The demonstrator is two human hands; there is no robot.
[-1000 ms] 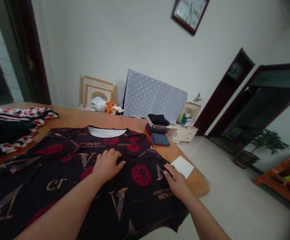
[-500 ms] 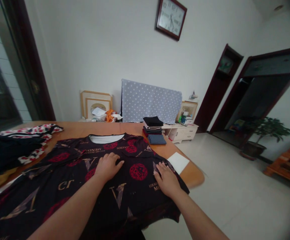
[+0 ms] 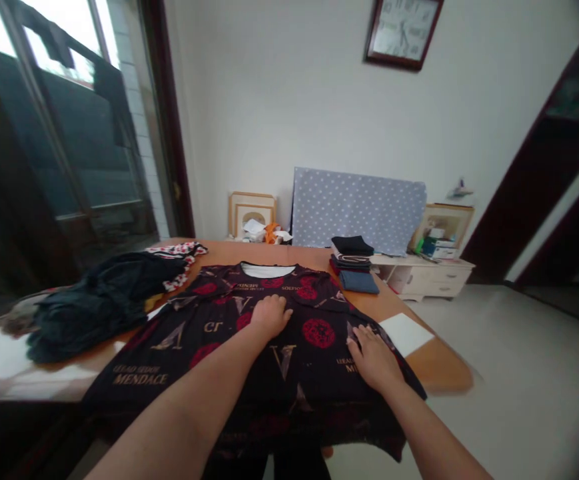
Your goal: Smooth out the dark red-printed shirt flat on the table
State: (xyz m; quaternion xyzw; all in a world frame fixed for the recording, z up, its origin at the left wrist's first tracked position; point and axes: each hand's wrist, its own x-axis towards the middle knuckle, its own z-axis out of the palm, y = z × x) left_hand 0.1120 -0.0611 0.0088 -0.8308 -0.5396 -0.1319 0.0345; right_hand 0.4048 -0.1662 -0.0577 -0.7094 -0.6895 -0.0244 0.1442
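A black T-shirt (image 3: 249, 340) with red round prints and gold lettering lies spread on the wooden table, its white-lined neckline at the far side. Its near hem hangs over the table's front edge. My left hand (image 3: 270, 316) rests on the upper middle of the shirt, fingers loosely bent and thumb apart. Toward the shirt's right side, my right hand (image 3: 376, 357) lies flat on the cloth with its fingers stretched out. Neither hand grips the fabric.
Left on the table (image 3: 234, 251) is a heap of dark clothes (image 3: 104, 300) beside a red-and-white patterned garment (image 3: 182, 257). A folded stack of clothes (image 3: 353, 257) stands back right, with a white sheet (image 3: 406, 333) in front. A white cabinet (image 3: 426, 279) stands beyond.
The view has turned left, bringing the window and more of the clothes heap into sight. Both hands keep about the same places on the shirt.
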